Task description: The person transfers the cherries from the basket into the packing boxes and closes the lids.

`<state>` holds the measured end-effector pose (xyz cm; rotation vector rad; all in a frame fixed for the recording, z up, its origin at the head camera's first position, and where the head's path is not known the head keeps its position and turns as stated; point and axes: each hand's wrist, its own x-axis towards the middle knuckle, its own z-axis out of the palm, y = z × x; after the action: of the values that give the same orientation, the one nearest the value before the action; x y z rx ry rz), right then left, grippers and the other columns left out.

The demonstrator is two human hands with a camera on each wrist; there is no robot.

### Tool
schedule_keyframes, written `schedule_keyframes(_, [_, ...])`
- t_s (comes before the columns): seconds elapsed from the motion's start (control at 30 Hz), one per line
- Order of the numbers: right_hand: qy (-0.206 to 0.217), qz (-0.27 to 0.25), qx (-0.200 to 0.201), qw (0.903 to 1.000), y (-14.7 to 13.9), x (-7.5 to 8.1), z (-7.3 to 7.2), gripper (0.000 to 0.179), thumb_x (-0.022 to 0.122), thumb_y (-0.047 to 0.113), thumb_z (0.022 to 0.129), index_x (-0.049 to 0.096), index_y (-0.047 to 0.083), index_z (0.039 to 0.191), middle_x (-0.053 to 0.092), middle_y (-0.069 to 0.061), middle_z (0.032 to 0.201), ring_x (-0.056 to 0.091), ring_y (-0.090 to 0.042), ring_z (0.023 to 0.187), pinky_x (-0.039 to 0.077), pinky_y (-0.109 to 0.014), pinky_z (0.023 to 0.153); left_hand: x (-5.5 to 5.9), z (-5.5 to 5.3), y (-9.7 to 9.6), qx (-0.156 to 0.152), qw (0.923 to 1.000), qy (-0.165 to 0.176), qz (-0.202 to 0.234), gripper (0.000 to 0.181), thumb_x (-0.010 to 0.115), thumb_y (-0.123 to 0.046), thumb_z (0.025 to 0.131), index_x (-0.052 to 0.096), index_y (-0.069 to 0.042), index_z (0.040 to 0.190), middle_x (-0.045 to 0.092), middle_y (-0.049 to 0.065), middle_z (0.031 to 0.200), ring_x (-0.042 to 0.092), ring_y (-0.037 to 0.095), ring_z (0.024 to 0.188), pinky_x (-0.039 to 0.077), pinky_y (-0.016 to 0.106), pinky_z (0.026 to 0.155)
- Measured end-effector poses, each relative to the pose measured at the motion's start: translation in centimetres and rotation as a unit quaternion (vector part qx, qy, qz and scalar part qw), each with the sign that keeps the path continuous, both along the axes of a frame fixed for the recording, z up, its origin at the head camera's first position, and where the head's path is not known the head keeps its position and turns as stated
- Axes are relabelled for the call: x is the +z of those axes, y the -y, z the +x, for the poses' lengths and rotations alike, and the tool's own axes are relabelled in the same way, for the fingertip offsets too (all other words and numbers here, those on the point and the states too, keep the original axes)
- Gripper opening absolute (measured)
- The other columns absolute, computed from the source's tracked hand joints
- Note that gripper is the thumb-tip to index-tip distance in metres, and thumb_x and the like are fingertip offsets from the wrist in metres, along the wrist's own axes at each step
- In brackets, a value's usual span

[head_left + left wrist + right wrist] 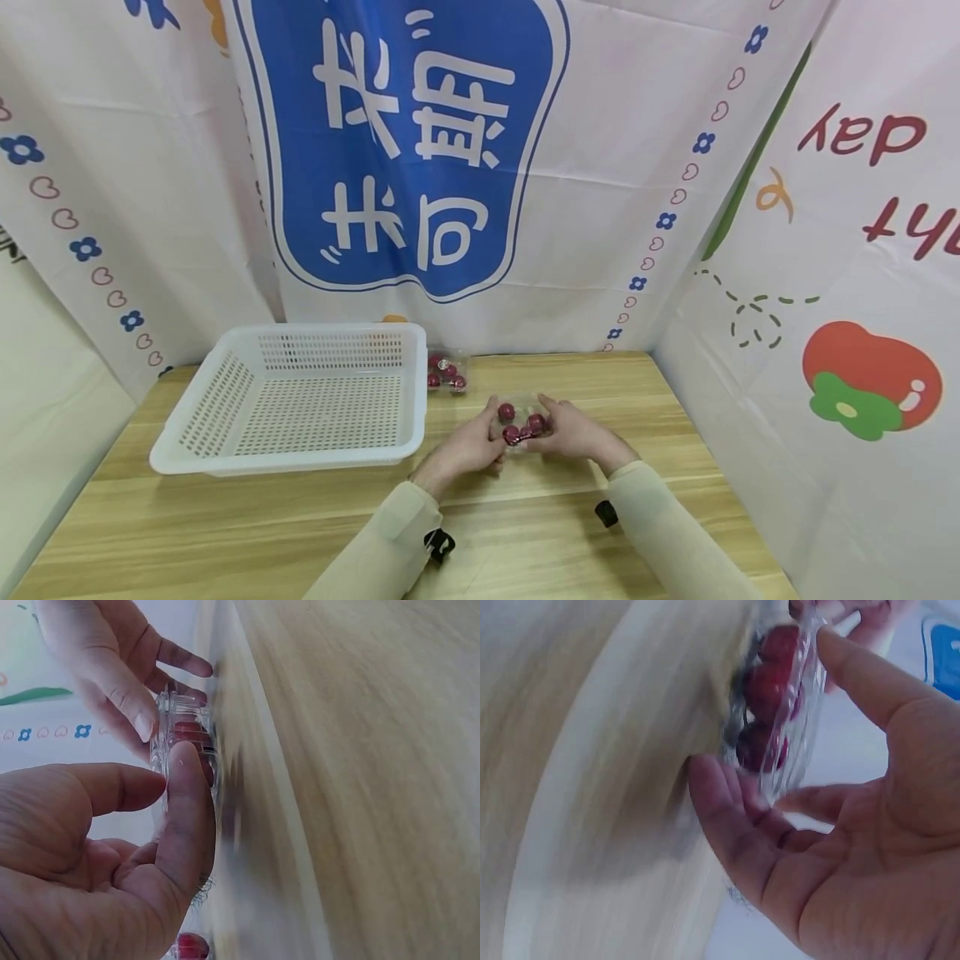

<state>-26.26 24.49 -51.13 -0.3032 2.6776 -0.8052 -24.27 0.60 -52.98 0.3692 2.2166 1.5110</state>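
A clear plastic clamshell box [525,405] with several round, dark red fruits [769,686] in it is held between both hands, close over the wooden table. My left hand [468,442] pinches its left side; the left wrist view shows the thumb at the lid edge and a finger along the other face. On the opposite side my right hand [573,429] grips the box, thumb at the far corner and fingers at the near one. The right wrist view has those fingertips [705,769] curled at the box's lower edge.
A white perforated plastic basket [417,400] stands on the left of the table [510,542]. Just right of it, near the back edge, sits a second clear box [447,373] of red fruits. Printed cloth [585,250] hangs behind and on the right.
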Motion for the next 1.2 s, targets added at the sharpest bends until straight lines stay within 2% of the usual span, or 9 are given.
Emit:
schedule_keyframes(0.07, [-0.011, 0.022, 0.002, 0.9997, 0.4, 0.0, 0.3, 0.119, 0.096, 0.046, 0.098, 0.030, -0.007, 0.181, 0.057, -0.044, 0.164, 0.070, -0.053, 0.143, 0.058, -0.073, 0.125, -0.1, 0.0, 0.0, -0.002, 0.9999, 0.007, 0.013, 0.097, 0.064, 0.002, 0.113, 0.000, 0.001, 0.186, 0.077, 0.023, 0.107, 0.077, 0.025, 0.080, 0.074, 0.039, 0.079])
schedule_keyframes(0.1, [-0.016, 0.032, 0.001, 0.9994, 0.7, 0.1, 0.4, 0.120, 0.096, 0.048, 0.098, 0.030, -0.006, 0.182, 0.047, -0.047, 0.172, 0.061, -0.058, 0.154, 0.051, -0.077, 0.131, 0.0, 0.0, 0.0, -0.002, 0.9998, 0.009, 0.019, 0.098, 0.064, 0.002, 0.113, -0.001, 0.003, 0.185, 0.078, 0.024, 0.108, 0.078, 0.024, 0.080, 0.075, 0.039, 0.080])
schedule_keyframes(0.2, [-0.015, 0.039, -0.003, 0.9991, 1.0, 0.2, 0.6, 0.121, 0.096, 0.048, 0.098, 0.028, -0.006, 0.182, 0.040, -0.048, 0.177, 0.052, -0.063, 0.162, 0.046, -0.081, 0.133, 0.0, 0.1, 0.0, 0.001, 0.9993, 0.021, 0.032, 0.099, 0.065, 0.004, 0.112, -0.002, 0.003, 0.185, 0.079, 0.025, 0.108, 0.078, 0.023, 0.082, 0.075, 0.039, 0.081])
schedule_keyframes(0.37, [-0.004, 0.052, -0.002, 0.9987, 1.1, 0.6, 0.7, 0.120, 0.094, 0.051, 0.098, 0.029, -0.003, 0.183, 0.039, -0.046, 0.178, 0.051, -0.063, 0.163, 0.046, -0.080, 0.133, 0.1, 0.1, 0.0, 0.034, 0.9992, 0.008, 0.018, 0.089, 0.066, 0.002, 0.110, 0.016, 0.004, 0.184, 0.080, 0.024, 0.106, 0.077, 0.024, 0.079, 0.073, 0.038, 0.077])
schedule_keyframes(0.47, [0.008, 0.058, 0.007, 0.9982, 0.8, 1.0, 0.8, 0.120, 0.095, 0.050, 0.097, 0.029, 0.000, 0.184, 0.041, -0.045, 0.178, 0.054, -0.062, 0.161, 0.047, -0.080, 0.133, 0.0, 0.0, -0.1, 0.061, 0.9980, -0.003, 0.015, 0.067, 0.061, -0.003, 0.114, 0.034, 0.005, 0.176, 0.079, 0.023, 0.106, 0.077, 0.026, 0.079, 0.072, 0.040, 0.077])
schedule_keyframes(0.57, [0.018, 0.067, 0.018, 0.9975, 0.3, 1.3, 0.9, 0.121, 0.096, 0.048, 0.095, 0.029, 0.002, 0.184, 0.042, -0.043, 0.178, 0.056, -0.061, 0.159, 0.048, -0.078, 0.133, -0.3, -0.2, -0.3, 0.079, 0.9963, -0.003, 0.033, 0.048, 0.055, -0.003, 0.118, 0.044, 0.007, 0.164, 0.077, 0.026, 0.109, 0.079, 0.027, 0.082, 0.074, 0.041, 0.079])
schedule_keyframes(0.63, [0.020, 0.071, 0.028, 0.9969, 0.1, 1.5, 0.9, 0.121, 0.097, 0.048, 0.095, 0.030, 0.003, 0.184, 0.042, -0.043, 0.177, 0.057, -0.060, 0.158, 0.049, -0.076, 0.134, -0.6, -0.4, -0.3, 0.086, 0.9952, 0.004, 0.047, 0.043, 0.055, -0.001, 0.118, 0.045, 0.008, 0.159, 0.077, 0.028, 0.111, 0.080, 0.028, 0.085, 0.076, 0.040, 0.080])
schedule_keyframes(0.83, [0.029, 0.068, 0.044, 0.9963, -0.2, 1.6, 0.7, 0.121, 0.097, 0.047, 0.095, 0.030, 0.002, 0.184, 0.035, -0.046, 0.181, 0.053, -0.063, 0.161, 0.046, -0.076, 0.136, -1.1, -0.9, -0.5, 0.102, 0.9909, 0.042, 0.078, 0.045, 0.057, 0.002, 0.114, 0.046, 0.010, 0.156, 0.074, 0.028, 0.115, 0.077, 0.025, 0.085, 0.077, 0.039, 0.081])
schedule_keyframes(1.2, [0.029, 0.069, 0.056, 0.9956, -0.2, 1.8, 0.8, 0.121, 0.097, 0.047, 0.094, 0.030, 0.001, 0.184, 0.035, -0.048, 0.179, 0.053, -0.065, 0.160, 0.047, -0.075, 0.135, -1.2, -1.3, -0.7, 0.115, 0.9862, 0.074, 0.093, 0.039, 0.059, 0.006, 0.111, 0.051, 0.009, 0.149, 0.066, 0.017, 0.108, 0.069, 0.018, 0.077, 0.076, 0.035, 0.076])
